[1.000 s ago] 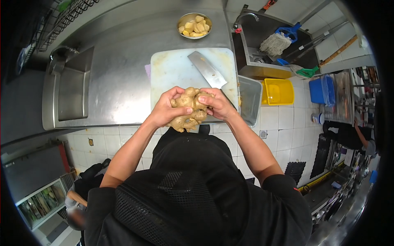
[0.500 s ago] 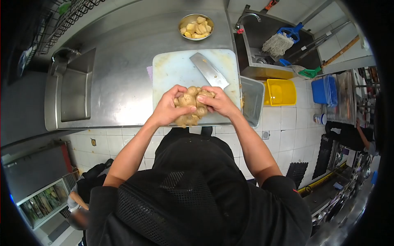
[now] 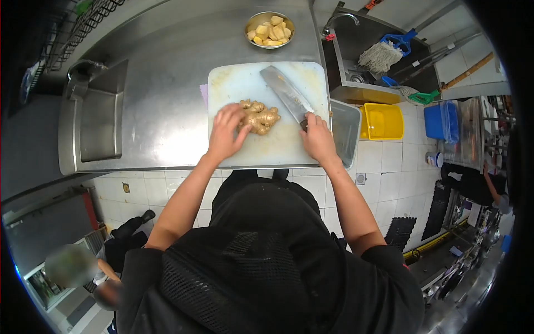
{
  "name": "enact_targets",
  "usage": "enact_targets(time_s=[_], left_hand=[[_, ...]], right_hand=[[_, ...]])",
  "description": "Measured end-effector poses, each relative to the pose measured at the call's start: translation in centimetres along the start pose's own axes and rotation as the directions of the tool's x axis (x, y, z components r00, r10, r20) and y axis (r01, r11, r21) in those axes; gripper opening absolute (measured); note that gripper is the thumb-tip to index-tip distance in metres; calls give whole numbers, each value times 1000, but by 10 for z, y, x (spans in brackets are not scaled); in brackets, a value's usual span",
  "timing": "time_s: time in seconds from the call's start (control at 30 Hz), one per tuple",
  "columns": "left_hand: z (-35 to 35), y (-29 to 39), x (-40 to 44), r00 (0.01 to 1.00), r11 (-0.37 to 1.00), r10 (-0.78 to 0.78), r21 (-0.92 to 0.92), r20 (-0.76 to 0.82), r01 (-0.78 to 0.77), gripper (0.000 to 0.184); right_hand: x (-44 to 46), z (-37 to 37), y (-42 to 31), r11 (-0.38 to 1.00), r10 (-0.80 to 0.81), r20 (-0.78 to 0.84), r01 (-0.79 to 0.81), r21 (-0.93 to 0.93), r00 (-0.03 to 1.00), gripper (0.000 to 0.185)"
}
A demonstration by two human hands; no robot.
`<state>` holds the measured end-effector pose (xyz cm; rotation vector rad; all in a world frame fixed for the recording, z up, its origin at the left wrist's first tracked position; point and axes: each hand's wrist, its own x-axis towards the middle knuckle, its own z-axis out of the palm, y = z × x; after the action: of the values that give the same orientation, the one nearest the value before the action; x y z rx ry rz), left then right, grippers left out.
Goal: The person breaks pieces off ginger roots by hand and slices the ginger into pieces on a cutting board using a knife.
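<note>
A knobbly ginger root lies on the white cutting board. My left hand is closed around the root's left end, the fingers over its top and the thumb along the near side. The fingertips are partly hidden behind the root. My right hand grips the dark handle of a kitchen knife. Its broad blade lies on the board and points away to the upper left, to the right of the ginger. The hand covers most of the handle.
Beyond the board stands a metal bowl of peeled, cut pieces. A grey plastic tub sits by the board's right edge, beside a yellow bin. Sinks lie at the left and upper right. Other people are at both lower sides.
The ginger, held in both hands before, is now down on the board under my left hand. My right hand has let go of it, moved right and taken the knife's handle.
</note>
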<state>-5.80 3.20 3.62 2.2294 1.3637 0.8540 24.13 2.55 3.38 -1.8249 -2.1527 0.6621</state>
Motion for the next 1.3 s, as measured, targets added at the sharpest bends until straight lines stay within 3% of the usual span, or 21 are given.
enact_targets(time_s=[0.07,0.1,0.13,0.23,0.3,0.4,0.67,0.93,1.3], left_hand=[[-8,1,17,998,989,-57,140,16,54,38],[-4,-8,17,985,992,-119,66,125,111,42],[-2,-8,18,985,992,-120,64,122,113,42],[9,-3,15,967,978,-165,161,195,134,44],[16,-1,9,966,970,-203,164,162,176,42],[24,8,5,974,961,-217,189,63,202,38],[29,17,2,973,956,-231,189,7,226,37],[33,19,0,964,952,-263,158,-25,264,36],[37,19,-4,971,955,-225,179,-83,237,35]], right_hand=[[-7,-13,-9,997,12,-29,-9,75,999,55],[-11,-23,-15,989,24,-63,-15,149,998,52],[-17,-32,-19,989,22,-62,-13,145,998,52],[-50,-59,-36,968,-13,-32,20,251,999,49],[-76,-78,-57,974,12,122,-39,224,992,49],[-100,-93,-83,984,-9,224,-31,173,975,50],[-105,-99,-106,988,22,301,-67,139,953,50],[-93,-104,-138,988,110,427,-53,-143,898,64],[-68,-127,-150,969,169,559,-31,-247,812,68]])
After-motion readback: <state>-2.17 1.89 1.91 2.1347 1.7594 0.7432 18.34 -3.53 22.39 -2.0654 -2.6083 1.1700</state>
